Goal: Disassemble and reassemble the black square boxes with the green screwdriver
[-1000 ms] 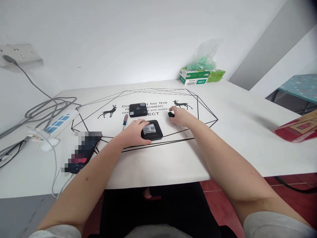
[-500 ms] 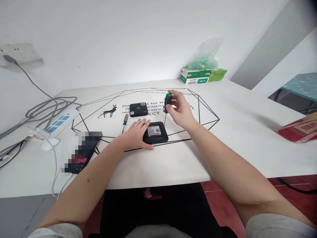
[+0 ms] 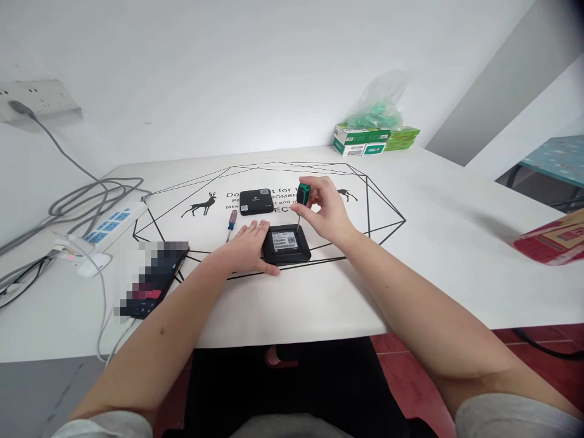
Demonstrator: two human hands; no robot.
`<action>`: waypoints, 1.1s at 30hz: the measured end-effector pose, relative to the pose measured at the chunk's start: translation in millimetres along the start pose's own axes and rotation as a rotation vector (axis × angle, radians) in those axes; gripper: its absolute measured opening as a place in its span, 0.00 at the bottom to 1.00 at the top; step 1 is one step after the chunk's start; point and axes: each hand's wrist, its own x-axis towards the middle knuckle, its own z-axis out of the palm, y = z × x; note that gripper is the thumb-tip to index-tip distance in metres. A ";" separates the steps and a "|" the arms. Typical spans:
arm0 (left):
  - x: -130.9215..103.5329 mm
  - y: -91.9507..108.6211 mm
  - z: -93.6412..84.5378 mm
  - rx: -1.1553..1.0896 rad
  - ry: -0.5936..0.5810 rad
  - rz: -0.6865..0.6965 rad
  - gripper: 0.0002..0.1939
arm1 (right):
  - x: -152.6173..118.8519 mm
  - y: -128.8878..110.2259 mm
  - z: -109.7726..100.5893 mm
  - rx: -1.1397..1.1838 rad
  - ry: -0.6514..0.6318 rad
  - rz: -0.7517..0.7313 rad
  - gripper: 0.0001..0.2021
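Left hand (image 3: 247,246), spread, is bracing the box (image 3: 286,243), looking light, stiff, best edge-held; right hand (image 3: 326,210) is gripping the green screwdriver (image 3: 303,194) over it.

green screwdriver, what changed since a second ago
The right hand swung the green screwdriver upright and left; its tip is now at the far right corner of the nearer black box, which slid slightly right. The left hand stays at its left edge; the other screwdriver lies unmoved.

Head cam, above nr side, looks fwd & down across tbl (image 3: 433,243) twd wall (image 3: 228,73)
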 end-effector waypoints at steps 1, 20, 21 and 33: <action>-0.1 0.4 -0.4 0.000 0.000 -0.004 0.77 | 0.2 -1.2 -0.6 0.016 -0.003 -0.004 0.24; -0.6 -0.7 -2.9 0.015 -0.031 0.005 0.78 | 5.2 -12.2 -1.4 0.408 0.074 0.235 0.22; -1.0 -2.2 -4.0 0.012 -0.038 0.009 0.78 | 4.9 -12.8 -1.6 0.388 0.083 0.227 0.21; 0.4 -15.7 -1.6 0.029 -0.041 0.015 0.77 | 7.1 -14.0 -13.5 0.201 0.051 0.116 0.17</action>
